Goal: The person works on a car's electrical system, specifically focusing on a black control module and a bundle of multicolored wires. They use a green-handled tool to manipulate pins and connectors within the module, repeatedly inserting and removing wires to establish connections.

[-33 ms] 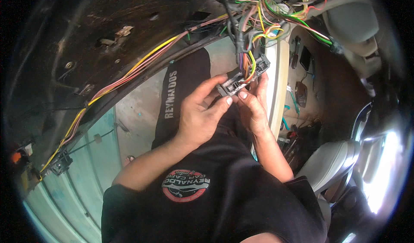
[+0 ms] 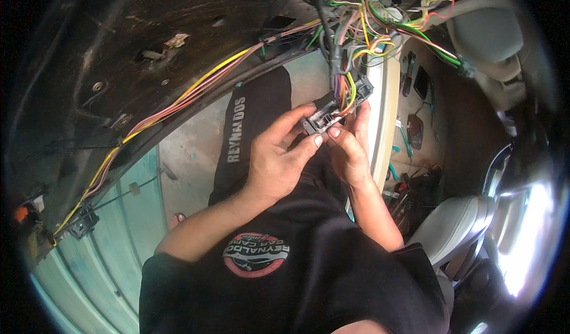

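Observation:
Between both hands, in front of my chest, is a grey-black plastic wire connector (image 2: 323, 121), tilted with its right end higher. My left hand (image 2: 278, 156) pinches its left end between thumb and fingers. The thumb of my right hand (image 2: 349, 156) presses the lower edge near the middle, while the other fingers wrap behind the right part. Purple, orange, brown and yellow-green wires (image 2: 351, 92) run from the connector up into a black-wrapped wiring harness (image 2: 335, 55). Part of the connector's underside is hidden by my fingers.
Loose coloured wires (image 2: 374, 22) hang tangled above my hands. A yellow and pink wire bundle (image 2: 184, 99) runs along the dark panel (image 2: 65, 91) to the lower left. Tools, including pliers (image 2: 404, 139), lie at the right, near a grey seat (image 2: 454, 224).
The connector and the harness above it have shifted very slightly to the right and down. Both hands keep nearly the same grip.

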`<action>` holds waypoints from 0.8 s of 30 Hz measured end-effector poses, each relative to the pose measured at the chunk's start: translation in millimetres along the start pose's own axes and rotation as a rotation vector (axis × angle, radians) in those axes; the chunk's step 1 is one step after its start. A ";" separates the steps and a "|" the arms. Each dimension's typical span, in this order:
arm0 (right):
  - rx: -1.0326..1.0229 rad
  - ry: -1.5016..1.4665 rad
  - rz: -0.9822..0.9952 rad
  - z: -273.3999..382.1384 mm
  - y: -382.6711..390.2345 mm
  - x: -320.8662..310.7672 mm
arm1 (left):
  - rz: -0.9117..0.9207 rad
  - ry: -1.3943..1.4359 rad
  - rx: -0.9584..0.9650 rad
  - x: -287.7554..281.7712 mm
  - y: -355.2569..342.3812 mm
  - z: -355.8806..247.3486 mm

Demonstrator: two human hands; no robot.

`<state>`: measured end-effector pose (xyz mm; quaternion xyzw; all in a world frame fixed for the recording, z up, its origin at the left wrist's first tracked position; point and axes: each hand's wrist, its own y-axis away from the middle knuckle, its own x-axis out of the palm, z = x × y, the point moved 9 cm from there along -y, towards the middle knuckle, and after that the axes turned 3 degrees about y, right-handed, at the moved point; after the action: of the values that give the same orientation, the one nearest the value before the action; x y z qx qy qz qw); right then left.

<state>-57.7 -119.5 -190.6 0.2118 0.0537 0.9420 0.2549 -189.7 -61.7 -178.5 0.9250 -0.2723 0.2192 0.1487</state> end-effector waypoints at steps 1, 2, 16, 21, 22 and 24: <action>-0.001 0.002 0.003 0.8 -0.5 4.2 | -0.014 -0.025 0.000 -2.7 1.6 3.9; -0.003 0.003 0.006 2.4 -1.3 8.4 | -0.031 0.038 -0.017 -5.8 2.9 7.7; -0.015 -0.101 0.069 -0.7 -6.1 12.8 | 0.042 0.003 0.005 -17.7 2.6 -6.3; -0.016 -0.048 -0.031 -11.9 -4.8 -0.7 | -0.012 -0.144 -0.268 -40.8 -0.6 4.2; -0.016 -0.051 -0.037 -12.3 -4.4 1.0 | 0.006 -0.173 -0.279 -39.7 -1.8 3.1; 0.001 -0.070 0.015 -10.4 -7.6 6.1 | -0.008 -0.184 -0.247 -36.9 -6.8 0.0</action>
<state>-63.4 -109.8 -199.3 0.2449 0.0437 0.9358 0.2497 -213.7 -40.0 -197.5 0.9169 -0.3060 0.0977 0.2368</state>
